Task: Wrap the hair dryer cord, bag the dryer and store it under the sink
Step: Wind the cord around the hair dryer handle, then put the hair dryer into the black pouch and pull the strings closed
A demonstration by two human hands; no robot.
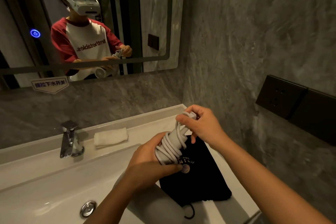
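Note:
I hold a white hair dryer by its handle over the right side of the sink counter. Its white cord is coiled in several loops around the handle. My left hand grips the lower part of the dryer and the loops. My right hand pinches the cord's end at the top of the handle. A black drawstring bag with gold print lies flat on the counter under my hands. The dryer's body is mostly hidden behind my left hand.
A white basin with a chrome drain fills the lower left. A chrome faucet and a folded white towel sit behind it. The mirror hangs above. Black wall sockets are on the right wall.

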